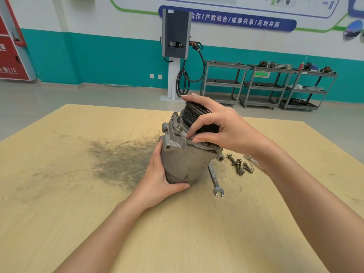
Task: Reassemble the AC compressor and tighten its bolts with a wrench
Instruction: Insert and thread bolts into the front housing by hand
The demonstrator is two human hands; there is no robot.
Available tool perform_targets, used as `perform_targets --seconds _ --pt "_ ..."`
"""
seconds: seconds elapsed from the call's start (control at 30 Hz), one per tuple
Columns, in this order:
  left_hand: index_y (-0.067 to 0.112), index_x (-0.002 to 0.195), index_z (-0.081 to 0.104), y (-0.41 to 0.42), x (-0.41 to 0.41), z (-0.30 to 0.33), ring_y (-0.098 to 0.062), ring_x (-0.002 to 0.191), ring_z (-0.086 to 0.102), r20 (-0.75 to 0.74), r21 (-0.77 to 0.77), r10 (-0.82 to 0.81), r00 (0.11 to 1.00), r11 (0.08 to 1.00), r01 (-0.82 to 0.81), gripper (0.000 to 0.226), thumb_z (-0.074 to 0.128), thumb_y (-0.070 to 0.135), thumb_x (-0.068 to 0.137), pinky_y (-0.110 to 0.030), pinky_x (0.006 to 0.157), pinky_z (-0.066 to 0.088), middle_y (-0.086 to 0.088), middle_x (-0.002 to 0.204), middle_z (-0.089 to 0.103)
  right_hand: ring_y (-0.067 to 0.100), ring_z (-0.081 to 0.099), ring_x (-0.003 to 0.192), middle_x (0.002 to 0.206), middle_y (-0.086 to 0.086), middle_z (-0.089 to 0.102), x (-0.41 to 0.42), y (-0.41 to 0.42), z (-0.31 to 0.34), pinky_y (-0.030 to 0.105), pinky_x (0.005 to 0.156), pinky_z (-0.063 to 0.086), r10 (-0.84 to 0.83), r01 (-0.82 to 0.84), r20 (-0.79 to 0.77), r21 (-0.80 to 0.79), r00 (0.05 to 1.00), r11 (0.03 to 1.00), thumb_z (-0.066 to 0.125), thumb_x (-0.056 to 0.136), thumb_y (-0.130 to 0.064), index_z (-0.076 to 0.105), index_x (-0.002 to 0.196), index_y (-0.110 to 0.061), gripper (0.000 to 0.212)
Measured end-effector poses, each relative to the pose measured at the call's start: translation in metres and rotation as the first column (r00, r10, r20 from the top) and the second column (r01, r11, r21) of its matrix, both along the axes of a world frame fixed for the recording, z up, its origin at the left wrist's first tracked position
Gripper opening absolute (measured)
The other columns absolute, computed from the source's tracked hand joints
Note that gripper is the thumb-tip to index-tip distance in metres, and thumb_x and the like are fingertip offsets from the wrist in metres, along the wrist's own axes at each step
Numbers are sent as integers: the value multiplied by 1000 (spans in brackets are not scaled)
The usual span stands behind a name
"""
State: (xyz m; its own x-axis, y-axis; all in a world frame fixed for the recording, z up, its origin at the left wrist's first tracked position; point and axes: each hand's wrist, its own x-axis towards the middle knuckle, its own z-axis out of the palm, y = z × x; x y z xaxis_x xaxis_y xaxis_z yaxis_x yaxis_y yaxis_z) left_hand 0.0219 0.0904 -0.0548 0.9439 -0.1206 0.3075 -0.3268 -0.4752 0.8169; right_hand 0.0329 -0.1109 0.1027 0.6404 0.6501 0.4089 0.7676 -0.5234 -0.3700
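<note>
The grey AC compressor stands tilted on the wooden table, its black ribbed pulley pointing up and away. My left hand grips the lower body of the housing, thumb across its base. My right hand wraps over the pulley, its fingertips touching the front head flange. Two bolts sit in the flange on the left side. Several loose bolts lie on the table to the right. A combination wrench lies beside the compressor, and a second wrench shows partly behind my right forearm.
A dark greasy smudge marks the tabletop left of the compressor. Beyond the table stand a grey charging post with cable and three metal shelf carts along the teal wall.
</note>
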Motion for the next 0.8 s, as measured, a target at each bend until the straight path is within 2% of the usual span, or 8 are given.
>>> perform_targets --seconds 0.2,0.3,0.4,0.53,0.7,0.8 --pt "40 150 -6 -1 0 1 -5 145 22 4 5 -2 1000 1000 2 132 91 41 60 -35 120 26 8 159 19 4 39 132 146 -21 41 -3 8 -5 48 97 44 -96 93 49 56 994 994 76 79 -33 73 81 -33 4" --pt "42 150 -4 0 0 1 -4 144 23 2 1 -1 1000 1000 1 130 91 43 60 -35 120 27 8 159 19 3 41 130 145 -22 42 -3 11 -7 48 95 44 -130 125 66 78 989 989 76 78 -37 73 79 -29 9" --pt "42 149 -4 0 0 1 -3 144 23 -1 1 -1 1000 1000 1 130 90 45 59 -34 120 27 9 158 20 6 36 137 148 -16 40 -3 6 -4 48 102 41 -59 57 38 56 998 997 76 79 -35 74 85 -32 6" --pt "45 148 -4 0 0 0 -2 143 23 -4 -5 -1 1000 1000 1 130 89 47 58 -32 119 26 10 158 20 5 21 146 153 -12 36 0 1 -1 48 113 32 -21 20 33 5 999 1000 75 81 -30 75 89 -30 8" --pt "44 148 -3 0 0 -1 -3 143 25 -12 -4 -7 1000 1000 7 129 86 55 55 -35 119 29 9 157 22 2 21 145 147 -16 43 -1 9 -10 51 108 35 -113 106 96 80 989 991 76 77 -38 74 80 -25 14" --pt "46 146 -2 0 0 0 -3 142 27 -16 -15 -5 1000 1000 5 127 85 58 53 -35 118 30 10 156 23 5 20 146 149 -13 41 -2 7 -7 47 112 30 -79 73 81 74 994 995 74 76 -42 76 85 -27 18"
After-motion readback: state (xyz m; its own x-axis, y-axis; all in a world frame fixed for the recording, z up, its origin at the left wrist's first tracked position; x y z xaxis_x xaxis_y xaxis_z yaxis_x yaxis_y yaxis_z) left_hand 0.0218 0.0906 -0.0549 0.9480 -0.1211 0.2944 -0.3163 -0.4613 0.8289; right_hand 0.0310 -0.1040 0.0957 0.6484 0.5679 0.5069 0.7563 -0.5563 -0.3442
